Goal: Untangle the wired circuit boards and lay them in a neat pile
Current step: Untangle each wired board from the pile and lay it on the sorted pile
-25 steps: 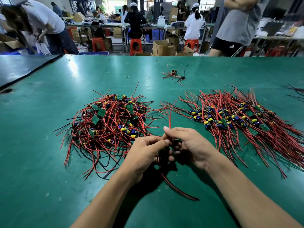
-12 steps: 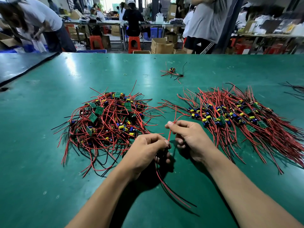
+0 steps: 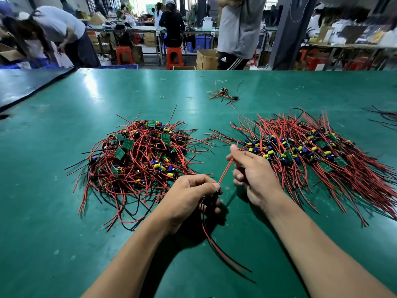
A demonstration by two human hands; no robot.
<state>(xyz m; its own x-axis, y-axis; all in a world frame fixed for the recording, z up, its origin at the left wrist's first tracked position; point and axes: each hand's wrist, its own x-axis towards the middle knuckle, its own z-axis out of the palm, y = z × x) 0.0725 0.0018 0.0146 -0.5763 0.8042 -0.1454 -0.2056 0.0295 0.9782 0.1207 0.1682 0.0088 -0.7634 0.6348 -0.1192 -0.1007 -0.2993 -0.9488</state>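
Observation:
A tangled heap of small green circuit boards with red and black wires point(image 3: 139, 162) lies left of centre on the green table point(image 3: 53, 211). To the right, a combed pile of boards point(image 3: 311, 155) has its wires fanned out. My left hand point(image 3: 191, 196) grips one board, mostly hidden in the fingers, with its other wires point(image 3: 221, 252) trailing toward me. My right hand point(image 3: 253, 173) pinches that board's red wire point(image 3: 225, 171), which runs taut from the left hand up through the fingers.
A small stray board with wires point(image 3: 224, 94) lies farther back, a rubber band point(image 3: 162, 97) to its left. Black wires point(image 3: 384, 117) show at the right edge. A person in grey point(image 3: 238, 33) stands at the table's far edge; others work at benches behind.
My right hand has slid up and to the right along the red wire, drawing it straight. My left hand has stayed near the same spot, holding the board.

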